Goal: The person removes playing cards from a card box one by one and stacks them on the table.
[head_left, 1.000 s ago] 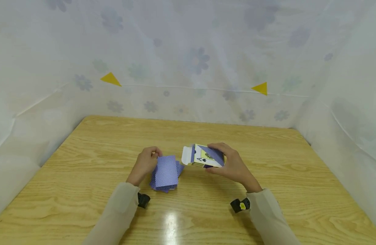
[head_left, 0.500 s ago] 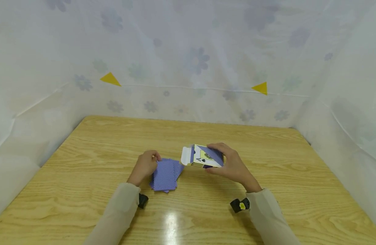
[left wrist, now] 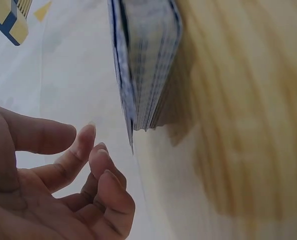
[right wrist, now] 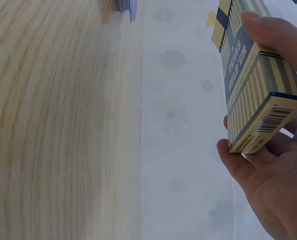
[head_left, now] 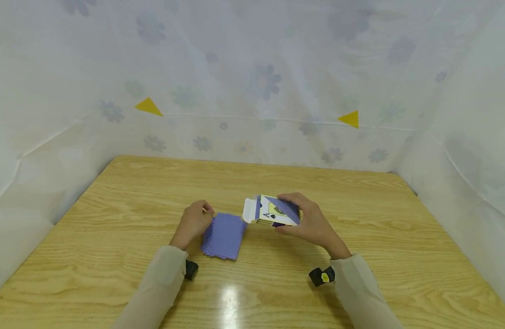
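My right hand [head_left: 316, 225] grips a playing card box [head_left: 279, 210] above the table, thumb on one side and fingers on the other. The box tilts, its white end flap hanging open toward the left; an ace of spades is printed on its face. Striped sides and a barcode end show on the box [right wrist: 261, 100] in the right wrist view. A slightly uneven stack of blue-backed playing cards [head_left: 224, 237] lies face down left of the box. Beside its far left corner is my left hand [head_left: 193, 223]. The left wrist view shows its fingers loosely bent and apart from the cards [left wrist: 148, 65].
A wood-grain table [head_left: 318, 183] carries everything, with white flowered sheeting [head_left: 244, 91] behind it and on both sides. Two yellow triangles, one at left [head_left: 148, 106] and one at right [head_left: 350, 119], are on the back sheeting.
The top card, earlier raised at an angle by my left hand, has come down onto the stack, and the left fingers are off it. The right hand and box have barely moved.
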### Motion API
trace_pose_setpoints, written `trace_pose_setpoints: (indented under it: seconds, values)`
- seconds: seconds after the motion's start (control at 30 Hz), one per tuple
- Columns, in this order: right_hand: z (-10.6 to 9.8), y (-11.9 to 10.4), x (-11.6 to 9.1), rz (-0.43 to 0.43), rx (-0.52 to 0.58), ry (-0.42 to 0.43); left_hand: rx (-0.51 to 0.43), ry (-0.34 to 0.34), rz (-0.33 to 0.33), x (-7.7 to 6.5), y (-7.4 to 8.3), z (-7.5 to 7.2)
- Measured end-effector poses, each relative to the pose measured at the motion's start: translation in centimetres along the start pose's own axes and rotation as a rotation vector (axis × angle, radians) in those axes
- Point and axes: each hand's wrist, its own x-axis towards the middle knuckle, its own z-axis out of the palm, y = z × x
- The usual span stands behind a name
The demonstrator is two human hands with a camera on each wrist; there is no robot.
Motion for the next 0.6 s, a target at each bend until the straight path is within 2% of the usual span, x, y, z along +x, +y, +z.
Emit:
trace_pose_setpoints:
  seconds: [0.2,0.6]
  values:
    - [0.0,-0.1,0.0,0.003,-0.002,0.0,-0.009,-0.007,-0.009,-0.1,0.4,-0.1]
    - [0.2,-0.1,-0.1,0.004,-0.002,-0.008,-0.074,-0.012,0.028,-1.0,2.8,-0.3]
